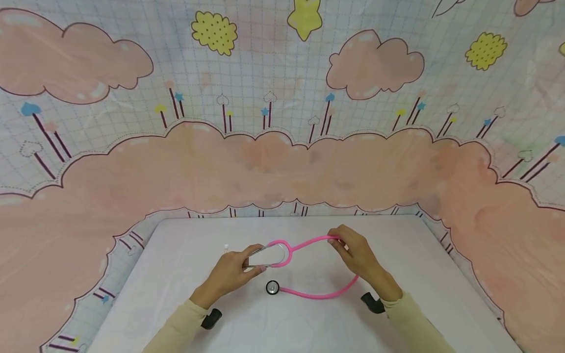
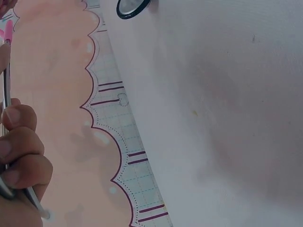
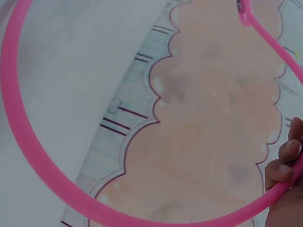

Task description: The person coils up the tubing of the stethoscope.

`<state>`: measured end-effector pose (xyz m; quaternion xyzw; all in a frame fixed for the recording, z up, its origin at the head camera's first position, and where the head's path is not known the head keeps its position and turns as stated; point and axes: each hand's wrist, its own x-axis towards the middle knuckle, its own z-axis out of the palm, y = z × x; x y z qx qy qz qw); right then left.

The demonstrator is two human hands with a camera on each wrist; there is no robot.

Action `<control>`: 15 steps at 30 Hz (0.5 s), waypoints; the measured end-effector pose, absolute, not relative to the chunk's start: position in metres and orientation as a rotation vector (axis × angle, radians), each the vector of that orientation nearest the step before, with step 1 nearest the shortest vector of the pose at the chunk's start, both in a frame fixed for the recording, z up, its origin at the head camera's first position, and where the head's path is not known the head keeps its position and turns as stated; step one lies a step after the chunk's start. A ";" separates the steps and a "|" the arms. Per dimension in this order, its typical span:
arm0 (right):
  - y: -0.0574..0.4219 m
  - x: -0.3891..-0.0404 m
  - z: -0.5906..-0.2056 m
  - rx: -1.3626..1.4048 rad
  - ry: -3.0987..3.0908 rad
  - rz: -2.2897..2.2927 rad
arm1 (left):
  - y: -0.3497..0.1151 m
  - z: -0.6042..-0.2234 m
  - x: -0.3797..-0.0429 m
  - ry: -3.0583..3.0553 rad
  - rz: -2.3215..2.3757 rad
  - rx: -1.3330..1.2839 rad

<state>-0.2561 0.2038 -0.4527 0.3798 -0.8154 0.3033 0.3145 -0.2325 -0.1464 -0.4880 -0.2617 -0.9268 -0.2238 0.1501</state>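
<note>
A stethoscope with pink tubing (image 1: 315, 296) is stretched between both hands above a white table. My left hand (image 1: 231, 269) grips its metal ear tubes (image 1: 261, 265); in the left wrist view the fingers (image 2: 23, 146) curl round the metal. The pink tube is pinched in my right hand (image 1: 357, 252), a stretch past the Y-fork. From there the tube loops down and back left to the round, black-rimmed chest piece (image 1: 272, 288), which lies between the hands on the near side. In the right wrist view, fingers (image 3: 284, 161) hold the tube, and its wide loop (image 3: 42, 175) crosses the picture.
The white table (image 1: 282, 328) spreads beneath the hands. Behind and beside it hangs a cloth backdrop (image 1: 282, 166) printed with peach clouds and stars. Black straps (image 1: 212, 318) show at the wrists.
</note>
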 end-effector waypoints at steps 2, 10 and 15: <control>0.202 -0.255 -0.448 1.039 -2.122 0.800 | -0.145 -0.488 -0.232 -2.661 -0.641 -0.787; 0.194 -0.250 -0.428 1.124 -2.092 0.788 | -0.137 -0.487 -0.226 -2.661 -0.642 -0.894; 0.189 -0.251 -0.420 1.156 -2.070 0.796 | -0.131 -0.483 -0.222 -2.592 -0.636 -0.980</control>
